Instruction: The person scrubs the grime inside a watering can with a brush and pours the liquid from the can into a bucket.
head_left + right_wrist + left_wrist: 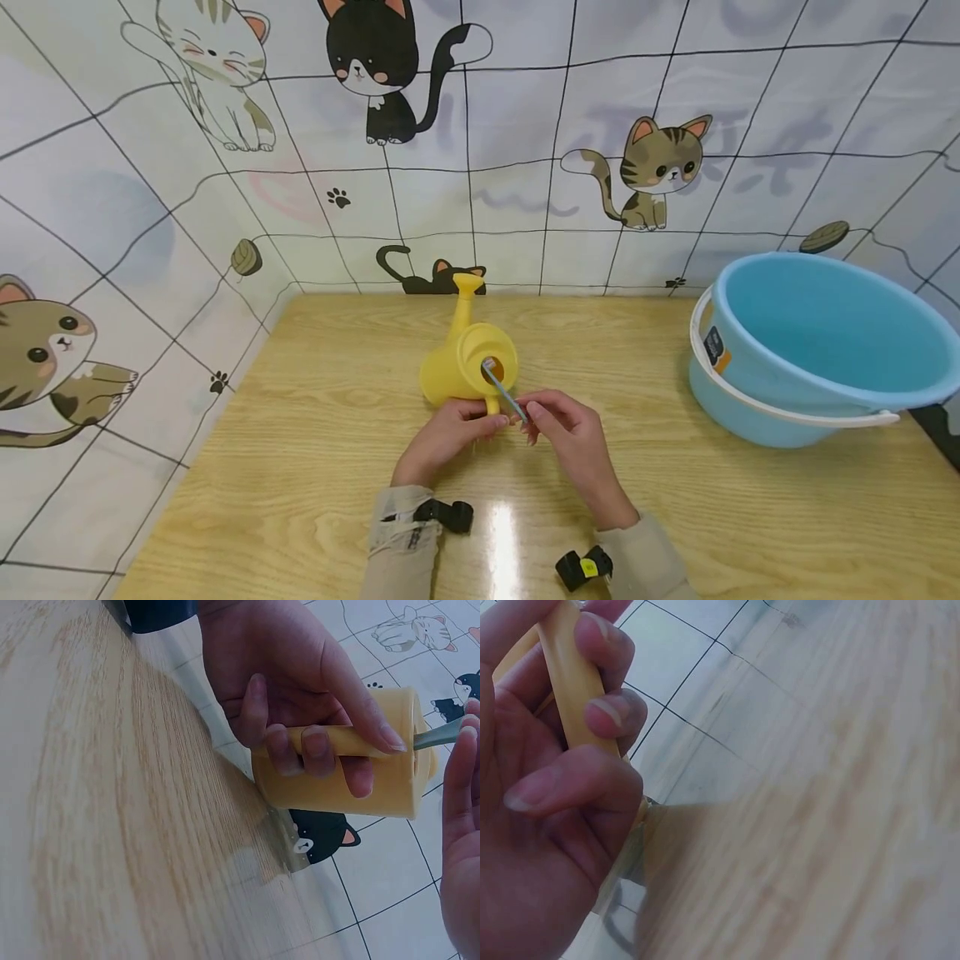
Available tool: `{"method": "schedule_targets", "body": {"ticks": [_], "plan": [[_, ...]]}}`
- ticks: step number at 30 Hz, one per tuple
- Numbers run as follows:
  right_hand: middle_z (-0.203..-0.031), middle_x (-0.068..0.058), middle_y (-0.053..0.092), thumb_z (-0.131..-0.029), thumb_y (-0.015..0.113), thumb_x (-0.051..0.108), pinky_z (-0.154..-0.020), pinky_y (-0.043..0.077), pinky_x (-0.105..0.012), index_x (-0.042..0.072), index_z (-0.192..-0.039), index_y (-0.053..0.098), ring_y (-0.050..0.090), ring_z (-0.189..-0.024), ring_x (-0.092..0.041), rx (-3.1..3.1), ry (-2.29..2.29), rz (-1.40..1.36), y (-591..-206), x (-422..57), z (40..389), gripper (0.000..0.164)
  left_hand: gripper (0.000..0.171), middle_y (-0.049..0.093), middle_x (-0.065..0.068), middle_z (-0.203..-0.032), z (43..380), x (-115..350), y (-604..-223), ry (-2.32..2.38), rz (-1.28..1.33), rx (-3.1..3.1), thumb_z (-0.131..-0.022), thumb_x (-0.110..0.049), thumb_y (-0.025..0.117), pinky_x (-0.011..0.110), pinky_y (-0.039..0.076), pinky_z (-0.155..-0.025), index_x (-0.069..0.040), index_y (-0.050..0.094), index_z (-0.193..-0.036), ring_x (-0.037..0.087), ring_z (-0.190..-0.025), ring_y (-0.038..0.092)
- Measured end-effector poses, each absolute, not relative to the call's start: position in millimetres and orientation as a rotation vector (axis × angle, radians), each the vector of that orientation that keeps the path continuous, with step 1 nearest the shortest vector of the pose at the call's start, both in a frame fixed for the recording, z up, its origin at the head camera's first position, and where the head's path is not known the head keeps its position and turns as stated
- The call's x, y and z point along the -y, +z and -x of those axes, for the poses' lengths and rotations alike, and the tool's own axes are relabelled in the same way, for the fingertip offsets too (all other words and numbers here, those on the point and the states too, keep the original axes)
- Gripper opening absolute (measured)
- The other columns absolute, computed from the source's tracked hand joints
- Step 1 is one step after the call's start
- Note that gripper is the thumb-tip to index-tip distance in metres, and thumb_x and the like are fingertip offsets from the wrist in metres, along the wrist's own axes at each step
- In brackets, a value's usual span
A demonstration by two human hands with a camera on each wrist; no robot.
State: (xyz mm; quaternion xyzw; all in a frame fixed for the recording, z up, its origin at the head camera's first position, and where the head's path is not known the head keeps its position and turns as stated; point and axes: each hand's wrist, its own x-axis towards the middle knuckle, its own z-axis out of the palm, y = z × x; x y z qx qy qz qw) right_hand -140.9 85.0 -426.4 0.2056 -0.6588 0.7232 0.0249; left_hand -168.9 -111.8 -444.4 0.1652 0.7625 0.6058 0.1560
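Observation:
A yellow watering can stands tilted on the table, its round top opening turned toward the head camera and its spout pointing to the back wall. My left hand grips the can's handle, fingers curled round it. From the right, my right hand pinches the blue-grey handle of a toothbrush between thumb and fingers. The brush slants into the opening, its pale head showing at the hole. In the right wrist view, the brush's handle enters the can beside the left thumb.
A light blue bucket with a white carrying handle stands on the right of the wooden table. Behind and to the left rises a white wall covering with cat drawings. Each wrist wears a black strap camera.

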Motion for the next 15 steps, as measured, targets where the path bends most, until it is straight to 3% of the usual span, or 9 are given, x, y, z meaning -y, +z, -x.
{"method": "schedule_targets", "body": {"ticks": [5, 10, 15], "plan": [[-0.083, -0.012, 0.061, -0.091, 0.049, 0.005, -0.057, 0.049, -0.034, -0.001, -0.101, 0.061, 0.054, -0.065, -0.026, 2.013, 2.239, -0.701, -424.9, -84.6, 140.0, 0.017, 0.031, 0.046, 0.028, -0.075, 163.7, 111.1, -431.7, 1.725, -0.475, -2.189, -0.085, -0.027, 0.061, 0.030, 0.034, -0.055, 0.004, 0.064, -0.087, 0.026, -0.063, 0.040], [-0.087, -0.012, 0.060, -0.089, 0.053, 0.006, -0.057, 0.048, -0.032, 0.002, -0.100, 0.062, 0.053, -0.067, -0.028, 2.049, 2.225, -0.663, -425.5, -83.8, 141.7, 0.014, 0.030, 0.048, 0.028, -0.077, 164.8, 111.9, -432.1, 1.727, -0.482, -2.196, -0.086, -0.026, 0.060, 0.034, 0.035, -0.057, 0.004, 0.064, -0.089, 0.024, -0.064, 0.042], [-0.090, -0.011, 0.059, -0.088, 0.056, 0.007, -0.056, 0.045, -0.032, 0.005, -0.098, 0.063, 0.051, -0.067, -0.024, 2.083, 2.183, -0.646, -425.8, -83.2, 142.6, 0.012, 0.030, 0.050, 0.024, -0.076, 170.9, 112.9, -446.9, 1.769, -0.480, -2.171, -0.085, -0.029, 0.062, 0.036, 0.037, -0.060, 0.000, 0.066, -0.092, 0.031, -0.068, 0.044]]}}
